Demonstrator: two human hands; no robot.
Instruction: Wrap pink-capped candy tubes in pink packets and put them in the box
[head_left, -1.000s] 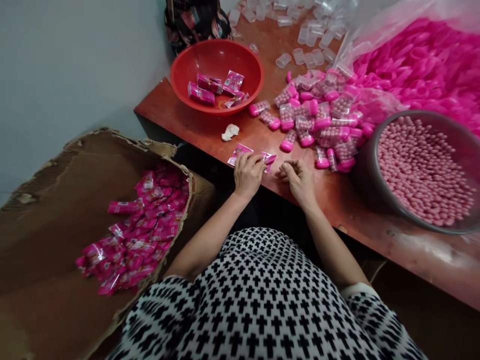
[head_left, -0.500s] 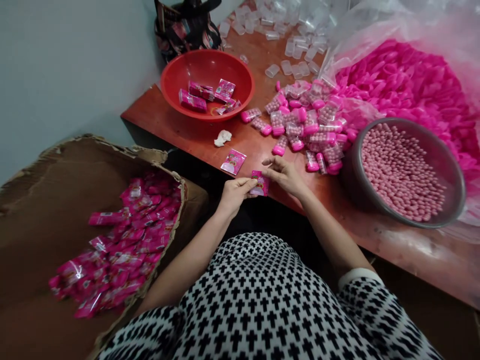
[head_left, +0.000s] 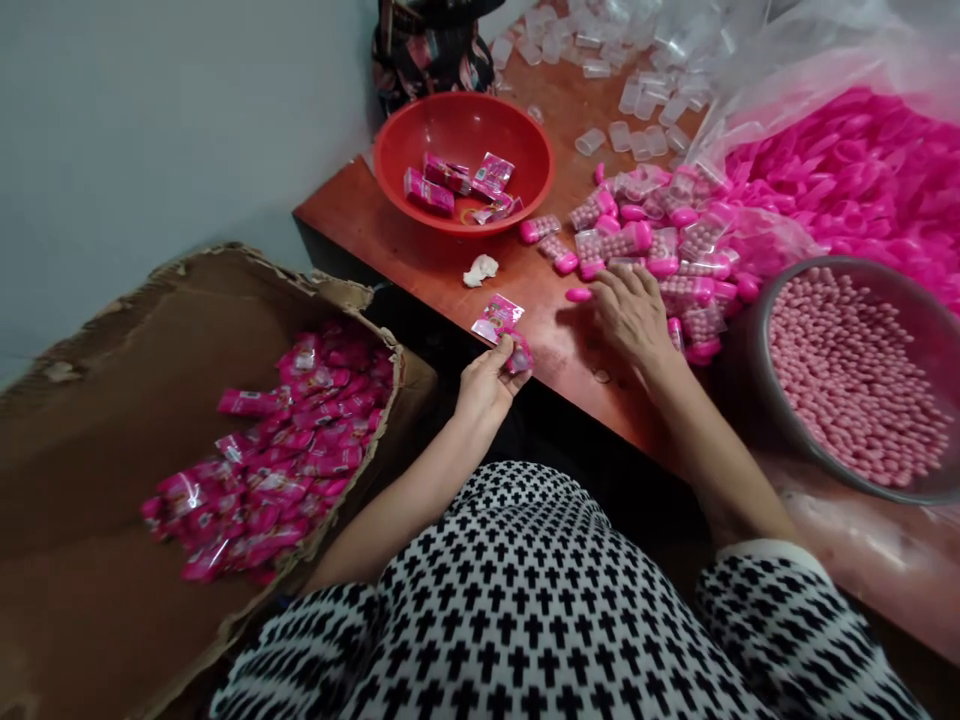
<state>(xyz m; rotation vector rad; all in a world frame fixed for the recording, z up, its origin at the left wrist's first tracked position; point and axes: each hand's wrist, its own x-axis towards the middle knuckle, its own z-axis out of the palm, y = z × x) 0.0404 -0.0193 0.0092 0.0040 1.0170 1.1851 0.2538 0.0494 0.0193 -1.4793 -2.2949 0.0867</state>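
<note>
My left hand [head_left: 486, 382] pinches a small pink wrapper [head_left: 519, 352] at the near edge of the reddish table [head_left: 420, 250]. A second flat pink wrapper [head_left: 496, 317] lies on the table just beyond it. My right hand [head_left: 628, 312] rests palm down with its fingers spread on a pile of clear tubes with pink caps [head_left: 660, 250], its fingertips by one loose pink-capped tube [head_left: 579, 294]. Nothing shows inside that hand.
A red bowl [head_left: 525, 140] holds a few wrapped packs. A grey basin of pink candy balls [head_left: 862, 370] stands at the right, before a bag of pink caps [head_left: 840, 170]. Empty clear tubes [head_left: 630, 60] lie at the back. A cardboard box [head_left: 105, 400] with several wrapped packs sits left.
My right hand has let go of the wrapper and reached out to the pile of tubes. My left hand keeps the wrapper alone near the table edge.
</note>
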